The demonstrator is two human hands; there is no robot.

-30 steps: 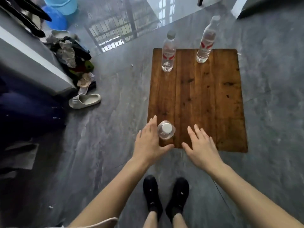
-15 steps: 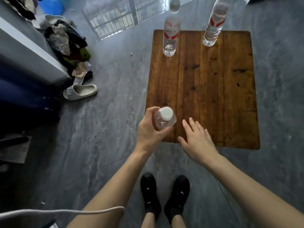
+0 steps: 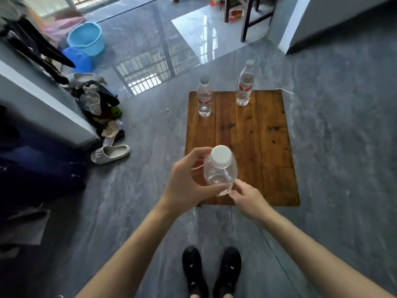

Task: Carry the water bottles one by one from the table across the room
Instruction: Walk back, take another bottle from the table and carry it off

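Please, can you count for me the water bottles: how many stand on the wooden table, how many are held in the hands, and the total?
Standing on the wooden table: 2, the left bottle and the right bottle.
Held: 1, the bottle gripped by the left hand, with the right hand touching its lower end.
Total: 3 bottles.

Left hand (image 3: 184, 181) curled gripping; right hand (image 3: 247, 198) pinching beside it.

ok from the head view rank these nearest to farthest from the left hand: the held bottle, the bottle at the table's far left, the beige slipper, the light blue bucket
1. Held bottle, gripped in the left hand.
2. Beige slipper, on the floor to the left.
3. Far-left bottle, upright at the table's back edge; close to the slipper's rank, hard to call.
4. Light blue bucket, far upper left.
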